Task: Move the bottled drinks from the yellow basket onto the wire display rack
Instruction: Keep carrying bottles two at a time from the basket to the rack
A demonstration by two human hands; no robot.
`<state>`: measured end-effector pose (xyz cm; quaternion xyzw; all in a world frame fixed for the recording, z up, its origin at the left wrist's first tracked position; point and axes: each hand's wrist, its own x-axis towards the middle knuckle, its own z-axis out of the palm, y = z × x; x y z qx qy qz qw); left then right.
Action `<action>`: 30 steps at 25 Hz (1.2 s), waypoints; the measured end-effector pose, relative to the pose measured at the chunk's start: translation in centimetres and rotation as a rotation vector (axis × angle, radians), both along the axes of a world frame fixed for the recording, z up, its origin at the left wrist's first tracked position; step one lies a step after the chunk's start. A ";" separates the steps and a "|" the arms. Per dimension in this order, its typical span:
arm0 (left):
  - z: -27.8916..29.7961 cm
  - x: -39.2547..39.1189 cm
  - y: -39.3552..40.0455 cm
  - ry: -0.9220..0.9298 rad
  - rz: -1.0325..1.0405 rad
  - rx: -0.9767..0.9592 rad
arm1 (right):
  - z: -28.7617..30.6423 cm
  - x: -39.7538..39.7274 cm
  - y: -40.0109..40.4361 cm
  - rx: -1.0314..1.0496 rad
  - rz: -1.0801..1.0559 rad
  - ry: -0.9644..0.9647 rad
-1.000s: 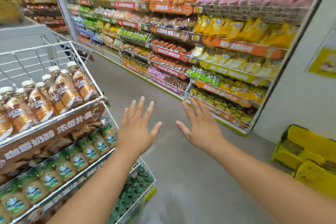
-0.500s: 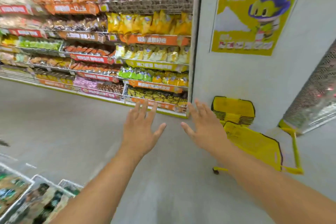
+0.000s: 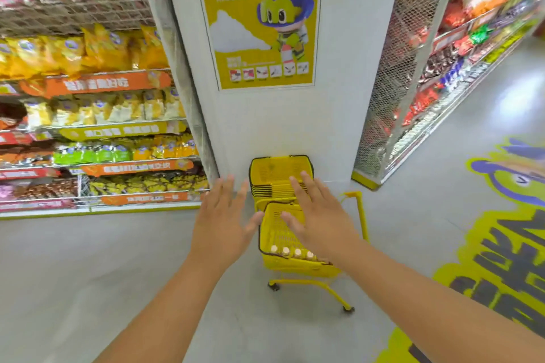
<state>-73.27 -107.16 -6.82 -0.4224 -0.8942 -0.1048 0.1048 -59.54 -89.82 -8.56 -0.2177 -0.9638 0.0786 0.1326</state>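
Note:
A yellow basket (image 3: 272, 230) rides on a yellow wheeled trolley frame in the middle of the view, in front of a white pillar. Several bottled drinks (image 3: 292, 252) with white caps stand in a row at its near edge. My left hand (image 3: 222, 219) is held out flat with fingers spread, just left of the basket. My right hand (image 3: 317, 216) is spread flat too and covers part of the basket from the camera's view. Both hands hold nothing. The wire display rack is out of view.
A stack of yellow baskets (image 3: 278, 175) sits against the white pillar (image 3: 333, 115) behind the trolley. Snack shelves (image 3: 97, 127) run along the left, a mesh-sided shelf unit (image 3: 413, 91) along the right. The trolley handle (image 3: 361, 215) rises at the right. Grey floor lies in front.
The view has swung right, away from the wire rack of bottles and toward the pillar. The yellow basket now lies straight ahead under my hands, which stay spread and hold nothing.

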 end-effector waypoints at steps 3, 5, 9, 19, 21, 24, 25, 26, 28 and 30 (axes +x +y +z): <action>-0.8 -0.6 5.3 0.003 -0.072 -0.033 | -0.6 0.7 4.2 -0.027 -0.055 0.007; -2.0 -1.7 8.4 -0.007 -0.124 -0.067 | -1.4 0.6 6.5 -0.061 -0.094 0.008; -5.5 -4.0 13.8 -0.080 -0.193 -0.065 | -4.5 -0.5 11.0 -0.129 -0.131 -0.051; -15.9 -13.1 26.6 -0.261 -0.378 -0.181 | -13.2 -6.6 20.3 -0.304 -0.209 -0.224; -18.9 -14.3 28.1 -0.305 -0.407 -0.248 | -15.8 -7.9 22.2 -0.391 -0.213 -0.252; -23.2 -15.7 30.0 -0.366 -0.393 -0.291 | -20.4 -8.9 24.8 -0.475 -0.226 -0.304; -25.2 -16.0 30.8 -0.383 -0.390 -0.310 | -22.4 -9.2 25.9 -0.497 -0.225 -0.326; -27.1 -16.1 31.4 -0.394 -0.390 -0.322 | -24.4 -9.3 26.9 -0.507 -0.217 -0.349; -31.5 -16.2 32.8 -0.431 -0.405 -0.344 | -28.8 -9.5 28.9 -0.513 -0.197 -0.412; -36.6 -15.9 34.1 -0.478 -0.407 -0.386 | -33.6 -9.6 30.8 -0.539 -0.190 -0.471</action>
